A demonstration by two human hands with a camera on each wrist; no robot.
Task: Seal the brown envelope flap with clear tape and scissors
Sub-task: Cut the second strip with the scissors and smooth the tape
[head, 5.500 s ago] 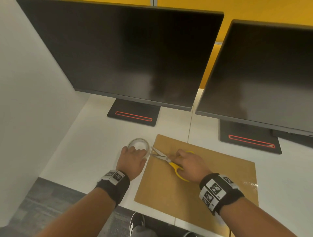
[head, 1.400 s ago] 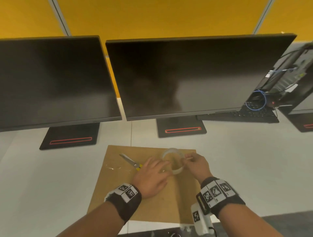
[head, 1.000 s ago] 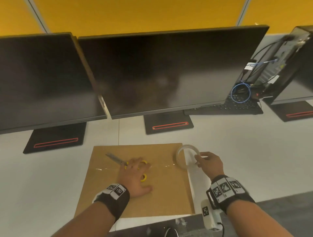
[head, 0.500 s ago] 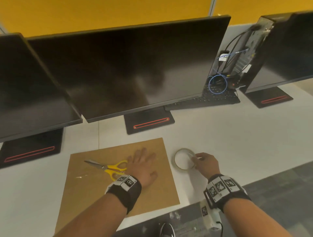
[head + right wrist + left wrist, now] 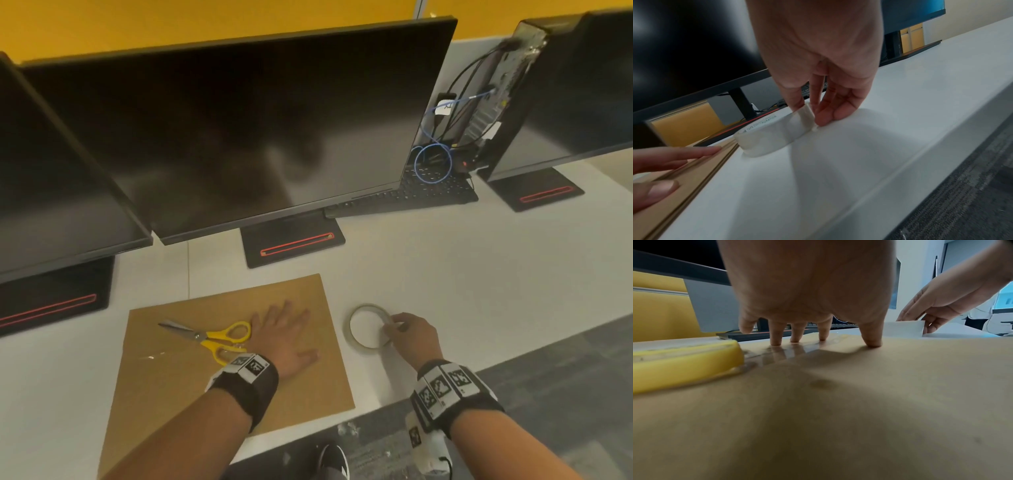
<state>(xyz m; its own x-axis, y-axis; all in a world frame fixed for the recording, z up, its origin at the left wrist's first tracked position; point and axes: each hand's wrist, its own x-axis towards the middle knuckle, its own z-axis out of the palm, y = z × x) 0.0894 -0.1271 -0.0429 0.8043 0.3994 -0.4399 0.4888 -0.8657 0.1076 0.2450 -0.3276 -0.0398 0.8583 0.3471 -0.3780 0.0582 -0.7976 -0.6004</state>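
Note:
The brown envelope [image 5: 178,373] lies flat on the white desk [image 5: 445,274]. My left hand [image 5: 284,332] rests on it with straight, spread fingers [image 5: 871,340], their tips pressing the paper beside a shiny strip of clear tape [image 5: 789,352]. Yellow-handled scissors [image 5: 219,337] lie on the envelope just left of that hand. The clear tape roll [image 5: 366,325] lies flat on the desk to the right of the envelope. My right hand [image 5: 411,334] pinches the roll's near rim [image 5: 805,113] between thumb and fingers.
Black monitors [image 5: 257,130] on stands [image 5: 294,243] line the back of the desk. A keyboard [image 5: 428,192] and cables [image 5: 433,164] sit behind right. The desk's front edge [image 5: 513,356] runs close to my right wrist, grey carpet below.
My right hand has carried the tape roll off the envelope and set it flat on the desk to the right. My left hand let go of the scissors and now lies flat beside them.

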